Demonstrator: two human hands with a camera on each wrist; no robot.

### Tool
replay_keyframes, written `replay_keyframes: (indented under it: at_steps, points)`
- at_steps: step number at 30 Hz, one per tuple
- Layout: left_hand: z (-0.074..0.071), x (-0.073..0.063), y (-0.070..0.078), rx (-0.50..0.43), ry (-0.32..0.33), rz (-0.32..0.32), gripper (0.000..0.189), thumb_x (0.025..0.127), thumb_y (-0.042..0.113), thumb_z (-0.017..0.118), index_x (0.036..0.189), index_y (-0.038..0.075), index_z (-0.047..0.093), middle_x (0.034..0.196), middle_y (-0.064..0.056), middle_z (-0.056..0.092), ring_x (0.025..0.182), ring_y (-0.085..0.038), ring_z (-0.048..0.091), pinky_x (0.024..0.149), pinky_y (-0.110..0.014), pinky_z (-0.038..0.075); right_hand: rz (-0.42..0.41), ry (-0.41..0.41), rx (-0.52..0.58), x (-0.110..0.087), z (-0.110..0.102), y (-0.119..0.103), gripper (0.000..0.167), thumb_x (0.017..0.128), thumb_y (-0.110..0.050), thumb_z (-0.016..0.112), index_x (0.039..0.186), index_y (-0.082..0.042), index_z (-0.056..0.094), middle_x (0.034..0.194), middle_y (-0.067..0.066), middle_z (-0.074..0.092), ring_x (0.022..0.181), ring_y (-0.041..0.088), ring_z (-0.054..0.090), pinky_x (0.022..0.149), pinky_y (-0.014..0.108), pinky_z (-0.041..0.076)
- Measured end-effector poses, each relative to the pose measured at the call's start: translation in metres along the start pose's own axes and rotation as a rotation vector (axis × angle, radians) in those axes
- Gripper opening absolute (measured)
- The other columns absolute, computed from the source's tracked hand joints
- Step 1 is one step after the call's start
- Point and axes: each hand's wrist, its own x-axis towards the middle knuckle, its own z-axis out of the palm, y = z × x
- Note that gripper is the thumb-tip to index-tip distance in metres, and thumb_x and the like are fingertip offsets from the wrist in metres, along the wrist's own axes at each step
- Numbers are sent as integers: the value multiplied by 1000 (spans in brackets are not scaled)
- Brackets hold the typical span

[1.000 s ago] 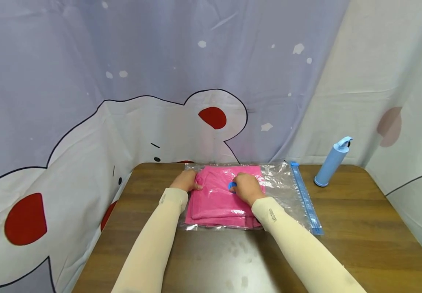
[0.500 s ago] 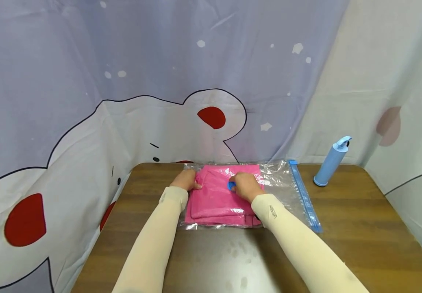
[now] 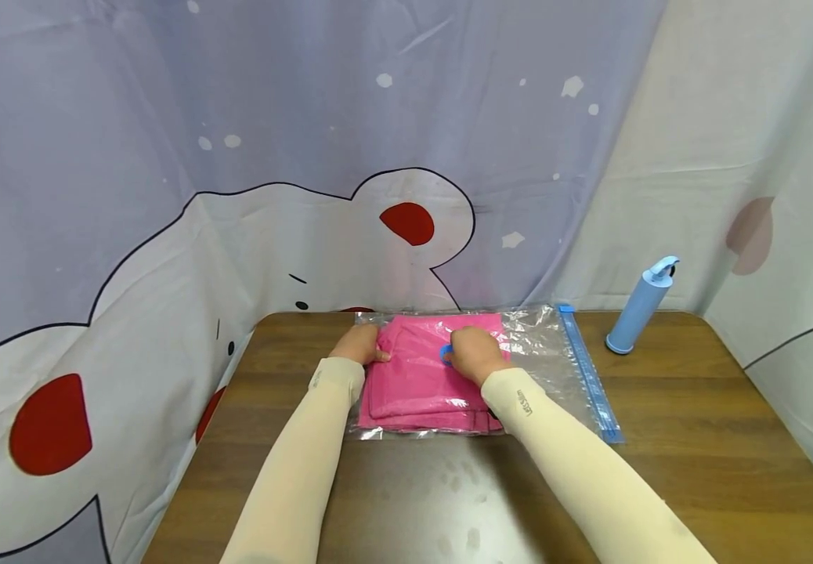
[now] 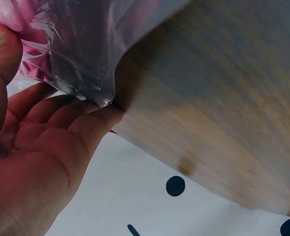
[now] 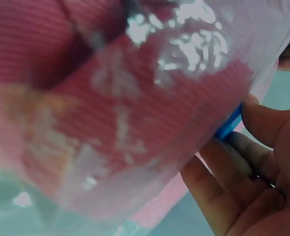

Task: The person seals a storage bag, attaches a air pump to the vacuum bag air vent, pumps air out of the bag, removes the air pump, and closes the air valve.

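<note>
A clear vacuum storage bag [image 3: 543, 352] lies on the table with folded pink ribbed cloth [image 3: 420, 384] inside. At its left end, my left hand [image 3: 357, 345] grips the bag's edge; in the left wrist view the thumb [image 4: 4, 51] lies on top and the fingers pass below the plastic. My right hand [image 3: 475, 352] pinches the round blue valve cap [image 3: 446, 354] on the bag's upper face. In the right wrist view, thumb and fingers hold the valve cap [image 5: 229, 123] from its sides, and the hand partly hides it.
A light blue hand pump [image 3: 637, 313] stands at the back right of the wooden table [image 3: 702, 439]. The bag's blue zip strip [image 3: 590, 376] runs along its right end. A patterned curtain [image 3: 294, 258] hangs behind the table and at both sides.
The right hand's fingers have shifted slightly around the valve cap. The left hand keeps its grip, and the bag and pump stay in place.
</note>
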Motion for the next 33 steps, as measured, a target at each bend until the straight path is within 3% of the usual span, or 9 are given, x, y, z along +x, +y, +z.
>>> replay_keyframes:
  at_steps: [5,10,16,18,24,27,28,31,33]
  points:
    - [0,-6,0,-13,-1,-2,48,90,45,97,111,7,78,107,-11,81,101,-26,72,102,-49,63,4,0,-1,-10,-12,-12,35,95,-43,91,81,-17,73,88,3,76,76,25,72,68,51,65]
    - [-3,-12,1,-10,-7,-9,47,91,44,97,108,5,79,106,-14,83,101,-28,74,102,-50,64,-37,-8,15,-22,-32,-27,31,95,-37,93,83,-13,76,88,5,77,78,28,75,69,53,66]
    - [-1,-7,1,-9,41,19,48,89,46,97,103,4,79,96,-13,81,96,-29,74,98,-51,64,-39,11,49,-9,-15,-13,30,91,-34,96,80,-17,75,83,1,74,74,21,69,77,49,66]
    - [1,-6,1,-13,31,16,48,89,47,97,104,5,79,96,-11,81,97,-29,73,98,-51,64,-48,13,55,-13,-21,-14,29,91,-32,96,79,-17,75,82,0,73,74,20,67,79,50,65]
    - [-2,-6,1,-14,18,9,45,88,47,98,99,9,78,94,-8,79,95,-25,70,96,-48,64,-48,-30,106,-40,-67,-41,35,104,-37,83,90,-5,76,86,11,77,84,30,75,89,53,65]
    - [-3,-7,1,-18,27,13,44,88,46,98,98,9,77,96,-9,80,95,-26,71,97,-48,63,-38,-14,110,-28,-44,-28,42,106,-45,77,96,-5,74,88,12,77,85,32,76,88,51,66]
    - [-3,-7,1,-16,29,17,45,88,46,98,100,9,77,97,-9,80,96,-26,71,97,-48,63,-18,-17,110,-27,-44,-30,38,105,-40,79,96,-4,73,88,13,77,86,34,77,90,53,66]
    - [-2,-5,2,-2,37,26,47,89,46,98,105,6,77,99,-11,81,100,-28,73,99,-49,64,-20,29,97,-9,-10,-11,34,102,-41,82,93,-9,73,87,10,77,85,31,77,88,52,67]
    - [-2,-4,2,8,31,23,49,90,46,97,107,5,77,100,-11,81,102,-29,74,100,-49,64,-18,29,101,-8,-10,-11,33,101,-38,85,91,-9,73,87,10,77,86,31,77,89,52,68]
